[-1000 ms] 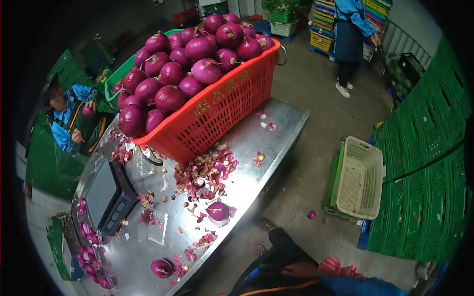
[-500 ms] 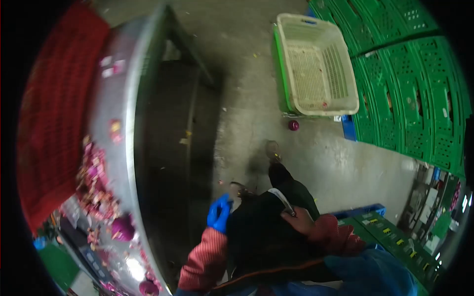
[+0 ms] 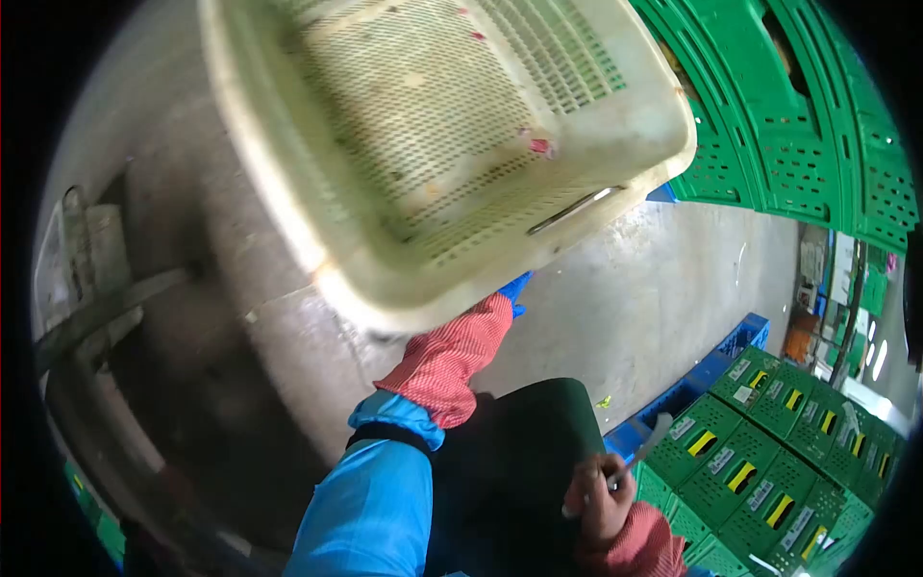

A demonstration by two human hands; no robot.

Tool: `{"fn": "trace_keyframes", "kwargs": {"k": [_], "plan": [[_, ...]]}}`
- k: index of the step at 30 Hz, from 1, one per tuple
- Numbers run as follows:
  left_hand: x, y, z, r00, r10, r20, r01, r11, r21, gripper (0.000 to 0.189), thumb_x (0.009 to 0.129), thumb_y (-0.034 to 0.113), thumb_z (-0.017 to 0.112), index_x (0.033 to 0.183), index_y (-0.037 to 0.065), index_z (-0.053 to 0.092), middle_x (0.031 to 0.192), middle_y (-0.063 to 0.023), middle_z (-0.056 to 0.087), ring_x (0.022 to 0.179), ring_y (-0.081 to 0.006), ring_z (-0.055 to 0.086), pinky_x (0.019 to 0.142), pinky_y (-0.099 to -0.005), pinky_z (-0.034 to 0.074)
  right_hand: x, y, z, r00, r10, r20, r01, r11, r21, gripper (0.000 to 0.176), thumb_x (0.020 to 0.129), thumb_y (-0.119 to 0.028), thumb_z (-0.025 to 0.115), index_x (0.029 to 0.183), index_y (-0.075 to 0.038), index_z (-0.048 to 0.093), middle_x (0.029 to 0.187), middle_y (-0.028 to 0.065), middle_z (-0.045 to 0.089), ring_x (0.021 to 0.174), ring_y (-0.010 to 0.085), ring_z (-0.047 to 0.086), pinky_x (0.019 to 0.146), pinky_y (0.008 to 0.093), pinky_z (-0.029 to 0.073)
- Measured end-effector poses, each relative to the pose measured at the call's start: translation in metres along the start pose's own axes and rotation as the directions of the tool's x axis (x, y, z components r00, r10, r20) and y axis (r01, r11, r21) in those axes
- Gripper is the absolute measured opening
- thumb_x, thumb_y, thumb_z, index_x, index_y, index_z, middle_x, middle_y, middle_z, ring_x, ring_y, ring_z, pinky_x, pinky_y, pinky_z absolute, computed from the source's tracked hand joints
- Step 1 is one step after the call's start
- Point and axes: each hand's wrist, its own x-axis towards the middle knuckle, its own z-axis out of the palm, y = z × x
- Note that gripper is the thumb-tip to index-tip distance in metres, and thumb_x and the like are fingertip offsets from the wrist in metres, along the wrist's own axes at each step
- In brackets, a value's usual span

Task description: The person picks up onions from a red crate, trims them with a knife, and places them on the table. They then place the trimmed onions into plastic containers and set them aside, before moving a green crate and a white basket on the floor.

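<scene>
My right hand [image 3: 604, 500], bare, is closed round the handle of a knife [image 3: 650, 442], its pale blade pointing up and to the right beside my dark-covered lap. Below the near rim of a cream perforated plastic basket [image 3: 375, 306], my left hand [image 3: 517, 291] in a blue glove reaches down. The basket's edge and my red-striped sleeve [image 3: 452, 356] hide most of that hand, so its fingers and anything in them cannot be made out. Small purple-red scraps [image 3: 540, 146] lie inside the basket.
Green crates [image 3: 798, 144] are stacked at the upper right. More green crates [image 3: 731, 462] with yellow-marked handles stand at the lower right, next to a blue pallet [image 3: 745, 335]. Grey concrete floor [image 3: 663, 288] lies between them. A blurred metal frame [image 3: 115, 298] is at left.
The view has come down close to the basket, which now looms large. My left hand has reached out beneath its rim. The onion on the floor is no longer visible; my right hand still holds the knife.
</scene>
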Motion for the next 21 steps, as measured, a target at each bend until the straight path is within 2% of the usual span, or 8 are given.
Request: {"fn": "trace_keyframes", "kwargs": {"k": [1, 3, 6, 8, 10, 11, 12, 21], "plan": [[0.030, -0.009, 0.017, 0.996, -0.073, 0.053, 0.077, 0.994, -0.073, 0.094, 0.070, 0.029, 0.080, 0.148, 0.015, 0.029, 0.149, -0.0169, 0.033, 0.134, -0.0370, 0.036, 0.105, -0.0464, 0.043, 0.005, 0.003, -0.005, 0.999, -0.036, 0.022, 0.035, 0.999, 0.042, 0.013, 0.094, -0.010, 0.054, 0.086, 0.000, 0.053, 0.056, 0.0064, 0.049, 0.040, 0.0124, 0.046, 0.039, 0.0251, 0.038], [0.121, -0.099, 0.052, 0.979, 0.163, 0.125, -0.204, 0.846, 0.492, 0.086, 0.069, 0.029, 0.080, 0.142, 0.015, 0.036, 0.143, -0.0145, 0.041, 0.128, -0.0340, 0.043, 0.101, -0.0494, 0.045, 0.012, 0.013, -0.009, 0.995, -0.099, 0.023, 0.092, 0.976, 0.199, 0.010, 0.093, -0.007, 0.054, 0.086, 0.000, 0.052, 0.057, 0.0063, 0.050, 0.041, 0.0123, 0.047, 0.039, 0.0255, 0.040], [0.174, -0.135, 0.073, 0.977, 0.214, -0.017, -0.155, 0.758, 0.634, 0.077, 0.068, 0.023, 0.081, 0.135, 0.019, 0.042, 0.133, -0.0088, 0.048, 0.114, -0.0293, 0.053, 0.094, -0.0555, 0.048, 0.014, 0.033, -0.046, 0.953, 0.270, 0.136, -0.282, 0.956, 0.082, 0.050, 0.085, -0.042, 0.073, 0.125, -0.015, 0.061, 0.087, 0.0127, 0.071, 0.071, 0.0292, 0.065, 0.069, 0.0394, 0.054], [0.158, -0.148, 0.070, 0.923, 0.382, -0.056, -0.237, 0.676, 0.698, 0.073, 0.069, 0.020, 0.081, 0.132, 0.022, 0.045, 0.129, -0.0055, 0.051, 0.108, -0.0271, 0.058, 0.086, -0.0556, 0.052, 0.019, 0.021, -0.027, 0.995, 0.046, 0.090, -0.060, 0.985, 0.162, 0.016, 0.090, -0.018, 0.060, 0.099, -0.005, 0.055, 0.068, 0.0080, 0.056, 0.052, 0.0174, 0.053, 0.050, 0.0298, 0.044], [0.090, -0.121, 0.046, 0.966, 0.243, -0.082, -0.216, 0.943, 0.252, 0.069, 0.072, 0.018, 0.080, 0.131, 0.024, 0.046, 0.130, -0.0052, 0.051, 0.106, -0.0271, 0.060, 0.077, -0.0488, 0.057, 0.017, 0.012, -0.020, 0.998, -0.007, 0.065, -0.007, 0.975, 0.220, 0.006, 0.094, -0.003, 0.056, 0.096, 0.003, 0.059, 0.063, 0.0014, 0.053, 0.048, 0.0074, 0.048, 0.045, 0.0209, 0.034], [0.044, -0.079, 0.029, 1.000, 0.003, -0.002, -0.004, 0.953, -0.303, 0.067, 0.073, 0.017, 0.080, 0.131, 0.025, 0.047, 0.131, -0.0065, 0.051, 0.106, -0.0280, 0.061, 0.073, -0.0428, 0.059, 0.019, 0.005, -0.019, 0.990, 0.141, 0.009, -0.141, 0.976, 0.166, 0.005, 0.094, -0.002, 0.054, 0.096, 0.001, 0.057, 0.063, 0.0012, 0.051, 0.047, 0.0073, 0.047, 0.044, 0.0211, 0.034], [-0.002, -0.052, 0.018, 0.999, -0.011, 0.041, 0.030, 0.881, -0.472, 0.066, 0.081, 0.018, 0.075, 0.138, 0.027, 0.043, 0.134, -0.0077, 0.050, 0.110, -0.0289, 0.060, 0.068, -0.0343, 0.060, 0.021, 0.008, -0.020, 0.995, 0.098, 0.033, -0.103, 0.977, 0.186, 0.008, 0.095, -0.010, 0.053, 0.091, -0.003, 0.052, 0.061, 0.0031, 0.051, 0.044, 0.0102, 0.046, 0.040, 0.0237, 0.038], [-0.301, 0.091, -0.067, 0.949, 0.097, 0.302, 0.291, 0.107, -0.951, 0.084, 0.088, 0.066, 0.050, 0.146, 0.006, 0.033, 0.139, -0.0249, 0.047, 0.109, -0.0370, 0.063, 0.087, -0.0464, 0.058, 0.014, 0.048, 0.007, 0.986, 0.046, 0.163, -0.064, 0.992, 0.108, 0.013, 0.094, -0.015, 0.061, 0.089, -0.003, 0.059, 0.060, -0.0010, 0.051, 0.049, 0.0067, 0.047, 0.045, 0.0232, 0.036]]}}
